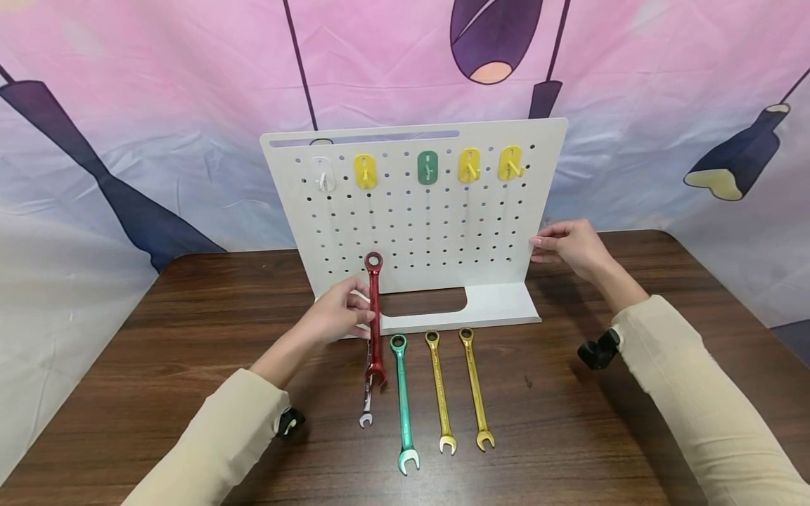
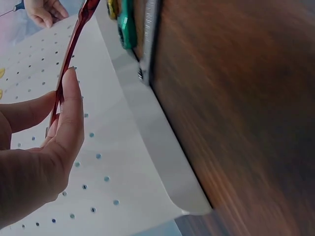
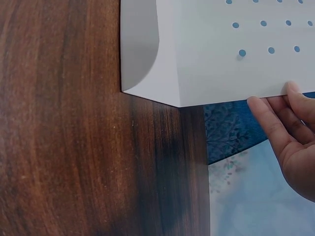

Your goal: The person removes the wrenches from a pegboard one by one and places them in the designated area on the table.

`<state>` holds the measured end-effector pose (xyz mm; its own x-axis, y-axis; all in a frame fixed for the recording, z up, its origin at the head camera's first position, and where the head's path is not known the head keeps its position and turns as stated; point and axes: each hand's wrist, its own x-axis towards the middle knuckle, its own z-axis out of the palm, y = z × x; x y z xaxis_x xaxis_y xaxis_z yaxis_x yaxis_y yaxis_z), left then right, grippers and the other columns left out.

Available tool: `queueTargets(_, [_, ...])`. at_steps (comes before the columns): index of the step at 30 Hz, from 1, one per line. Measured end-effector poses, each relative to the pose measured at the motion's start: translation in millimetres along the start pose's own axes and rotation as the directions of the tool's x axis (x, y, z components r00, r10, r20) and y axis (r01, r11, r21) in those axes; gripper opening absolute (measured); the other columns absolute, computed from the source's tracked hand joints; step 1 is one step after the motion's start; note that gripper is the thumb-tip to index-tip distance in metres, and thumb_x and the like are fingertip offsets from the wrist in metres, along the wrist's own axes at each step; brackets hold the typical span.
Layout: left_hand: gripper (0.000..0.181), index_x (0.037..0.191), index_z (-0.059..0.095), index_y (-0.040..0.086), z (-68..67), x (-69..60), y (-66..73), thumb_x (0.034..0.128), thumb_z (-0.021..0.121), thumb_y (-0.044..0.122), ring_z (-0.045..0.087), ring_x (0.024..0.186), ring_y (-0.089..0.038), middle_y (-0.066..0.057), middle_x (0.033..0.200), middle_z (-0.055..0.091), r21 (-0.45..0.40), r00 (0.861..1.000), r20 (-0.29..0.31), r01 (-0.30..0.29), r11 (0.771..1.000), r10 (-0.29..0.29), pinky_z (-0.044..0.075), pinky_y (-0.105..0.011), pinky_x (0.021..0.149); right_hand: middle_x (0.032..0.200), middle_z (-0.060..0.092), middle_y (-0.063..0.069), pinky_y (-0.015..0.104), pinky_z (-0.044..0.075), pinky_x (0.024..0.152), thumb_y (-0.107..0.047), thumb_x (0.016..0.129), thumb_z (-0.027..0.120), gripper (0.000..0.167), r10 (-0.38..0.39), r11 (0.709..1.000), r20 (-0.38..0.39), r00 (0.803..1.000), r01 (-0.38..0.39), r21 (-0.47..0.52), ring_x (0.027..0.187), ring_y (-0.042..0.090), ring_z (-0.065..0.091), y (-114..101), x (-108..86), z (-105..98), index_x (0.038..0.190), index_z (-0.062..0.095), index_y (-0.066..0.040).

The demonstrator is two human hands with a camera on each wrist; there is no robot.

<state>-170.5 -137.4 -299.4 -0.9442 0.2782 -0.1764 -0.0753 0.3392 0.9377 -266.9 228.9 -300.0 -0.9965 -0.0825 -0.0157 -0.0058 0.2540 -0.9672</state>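
Observation:
Between thumb and fingers, my left hand (image 1: 338, 309) pinches a red combination wrench (image 1: 375, 299), its ring end up and its open end down. The wrench is raised in front of the lower left part of a white pegboard (image 1: 411, 276). In the left wrist view, the thumb and fingers press on the red wrench (image 2: 72, 46) from both sides. My right hand (image 1: 572, 246) grips the pegboard's right edge low down; in the right wrist view its thumb overlaps the board's face. Partly hidden behind the red wrench, a silver wrench (image 1: 366, 404) lies on the table.
Beside the silver wrench lie a green wrench (image 1: 403, 397) and two gold wrenches, one left (image 1: 440, 390) and one right (image 1: 475, 386). Hooks line the board's top: white (image 1: 323, 174), yellow (image 1: 365, 171), green (image 1: 427, 167), and two more yellow ones. A patterned cloth (image 1: 190, 140) hangs behind the wooden table (image 1: 209, 309).

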Motion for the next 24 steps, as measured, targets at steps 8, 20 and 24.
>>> queueTargets(8, [0.02, 0.107, 0.037, -0.01, -14.3, -13.4, -8.2, 0.0884, 0.044, -0.014, 0.059, 0.065, -0.017, -0.015, 0.08, 0.054, 0.01, 1.0, 0.015, 0.011, 1.0, -0.011, 0.058, -0.04, 0.068, 0.093, 0.06, 0.011, 0.045, 0.052, 0.082, -0.003, 0.086, 0.061, 0.021, -0.001, 1.0, 0.003, 1.0, 0.001, 0.0, 0.074, 0.019, 0.066, 0, -0.2, 0, 0.099, 0.061, 0.014])
queueTargets(20, [0.019, 0.104, 0.037, -0.012, -27.5, -31.7, -16.0, 0.0873, 0.045, -0.014, 0.058, 0.064, -0.016, -0.013, 0.078, 0.053, 0.026, 0.999, 0.051, 0.018, 1.0, -0.019, 0.058, -0.038, 0.065, 0.095, 0.058, 0.013, 0.045, 0.052, 0.083, -0.004, 0.087, 0.06, 0.024, 0.0, 1.0, 0.002, 1.0, 0.0, -0.023, 0.075, 0.019, 0.066, -2, -1.3, 1, 0.102, 0.059, 0.016])
queueTargets(24, [0.019, 0.104, 0.037, -0.013, -30.3, -38.5, -20.7, 0.087, 0.045, -0.014, 0.058, 0.065, -0.016, -0.013, 0.078, 0.053, 0.024, 0.997, 0.072, 0.02, 1.0, -0.021, 0.058, -0.04, 0.066, 0.095, 0.059, 0.013, 0.045, 0.052, 0.083, -0.003, 0.087, 0.06, 0.025, -0.002, 1.0, 0.003, 1.0, 0.002, -0.015, 0.074, 0.019, 0.066, -2, -1.5, 1, 0.102, 0.058, 0.016])
